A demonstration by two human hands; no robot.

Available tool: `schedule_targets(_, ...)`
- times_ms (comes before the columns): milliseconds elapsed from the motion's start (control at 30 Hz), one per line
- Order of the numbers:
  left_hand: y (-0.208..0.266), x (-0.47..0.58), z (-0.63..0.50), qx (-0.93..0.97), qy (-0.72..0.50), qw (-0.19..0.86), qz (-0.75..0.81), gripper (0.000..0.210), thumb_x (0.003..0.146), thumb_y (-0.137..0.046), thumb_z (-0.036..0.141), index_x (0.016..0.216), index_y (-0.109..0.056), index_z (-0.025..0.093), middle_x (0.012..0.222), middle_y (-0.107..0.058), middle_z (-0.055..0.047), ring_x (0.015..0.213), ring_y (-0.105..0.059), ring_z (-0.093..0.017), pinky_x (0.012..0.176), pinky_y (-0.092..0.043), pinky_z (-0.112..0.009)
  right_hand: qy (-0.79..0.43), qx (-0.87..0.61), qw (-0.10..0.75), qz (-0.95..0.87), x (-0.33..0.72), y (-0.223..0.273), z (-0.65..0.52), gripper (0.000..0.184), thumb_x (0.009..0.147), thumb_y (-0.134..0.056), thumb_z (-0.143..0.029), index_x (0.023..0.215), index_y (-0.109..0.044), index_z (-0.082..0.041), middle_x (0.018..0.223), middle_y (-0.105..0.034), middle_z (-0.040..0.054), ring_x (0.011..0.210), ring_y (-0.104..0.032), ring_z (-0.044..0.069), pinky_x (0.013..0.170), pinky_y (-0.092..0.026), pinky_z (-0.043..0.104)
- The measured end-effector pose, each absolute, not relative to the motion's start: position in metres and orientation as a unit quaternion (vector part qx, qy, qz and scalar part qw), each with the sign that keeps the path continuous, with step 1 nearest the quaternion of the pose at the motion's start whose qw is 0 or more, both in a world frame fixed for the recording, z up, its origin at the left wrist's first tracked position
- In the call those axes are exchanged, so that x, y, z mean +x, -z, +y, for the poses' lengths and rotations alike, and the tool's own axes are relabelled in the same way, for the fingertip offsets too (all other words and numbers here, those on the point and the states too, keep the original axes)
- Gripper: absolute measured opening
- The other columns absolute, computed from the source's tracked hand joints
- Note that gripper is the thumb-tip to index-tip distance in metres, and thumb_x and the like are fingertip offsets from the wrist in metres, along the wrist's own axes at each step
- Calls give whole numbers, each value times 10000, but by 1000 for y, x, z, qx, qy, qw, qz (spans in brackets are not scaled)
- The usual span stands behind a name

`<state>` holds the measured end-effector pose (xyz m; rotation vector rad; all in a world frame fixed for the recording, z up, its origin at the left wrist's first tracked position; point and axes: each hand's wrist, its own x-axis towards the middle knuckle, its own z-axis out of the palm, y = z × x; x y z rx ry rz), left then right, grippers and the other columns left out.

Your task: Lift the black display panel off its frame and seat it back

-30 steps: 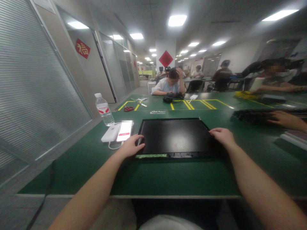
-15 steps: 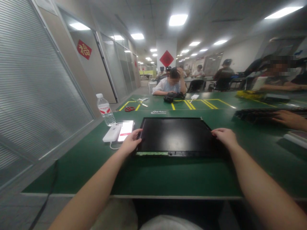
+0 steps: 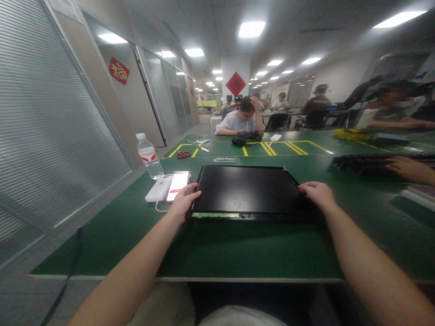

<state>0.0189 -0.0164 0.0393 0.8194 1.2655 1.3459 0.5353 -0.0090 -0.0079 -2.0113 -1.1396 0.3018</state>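
A black display panel point(image 3: 249, 189), with a strip of green circuit board along its near edge, is in front of me over the green table point(image 3: 251, 253). My left hand point(image 3: 185, 199) grips its left edge, thumb on top and fingers at the side. At the right edge, my right hand point(image 3: 318, 194) pinches the frame between thumb and fingers. The panel's left side looks slightly raised. Its underside is hidden. Close to my left hand lie a lit phone point(image 3: 177, 184) and a white power bank point(image 3: 158, 188) with a cable.
A water bottle point(image 3: 149, 156) stands at the left. Red-handled scissors point(image 3: 183, 155) and small white pieces point(image 3: 224, 159) lie beyond the panel. A co-worker's hand point(image 3: 413, 170) touches a dark object point(image 3: 360, 163) at the right. Another person point(image 3: 239, 122) sits across the table.
The left side of the panel has lifted slightly, and my left hand has shifted a little with it. My right hand stays at the right edge.
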Motion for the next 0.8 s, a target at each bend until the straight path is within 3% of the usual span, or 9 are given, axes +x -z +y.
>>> schedule_targets(133,-49,25,-24,308,-533,572,543,636,865,-871,-30,1461,-735,147,1135,-898,-141,843,-879,-242,810,-743,-346,-121,-797,386,-448,534,7,-10,236,725,-747,-415,824,-890,-255,848,-840,98,812,-771,298,830,-592,407)
schedule_targets(233,-55,28,-29,306,-519,581,547,737,924,-832,-18,1619,-637,134,1004,-898,-121,726,-855,-219,734,-730,-312,-121,-798,386,-446,531,5,-11,238,725,-744,-411,824,-890,-252,858,-839,103,820,-770,298,824,-591,405)
schedule_targets(400,-55,27,-30,324,-506,584,546,849,850,-907,-23,1637,-642,155,1008,-905,-110,772,-871,-235,790,-741,-327,-124,-803,379,-443,528,1,-14,239,738,-745,-401,840,-895,-245,818,-822,105,847,-775,309,827,-584,402)
schedule_targets(633,-41,16,-20,346,-509,572,543,744,738,-957,-38,1431,-792,176,1048,-908,-101,911,-893,-284,924,-743,-403,-133,-809,373,-436,523,-2,-15,232,758,-729,-374,857,-900,-252,873,-836,100,886,-785,311,861,-595,402)
schedule_targets(800,-32,9,-13,360,-520,582,512,680,698,-1004,25,1334,-829,189,1084,-906,-117,1000,-894,-332,917,-742,-439,-122,-801,386,-441,526,4,-12,206,747,-750,-389,822,-889,-257,860,-841,91,843,-778,297,840,-592,400)
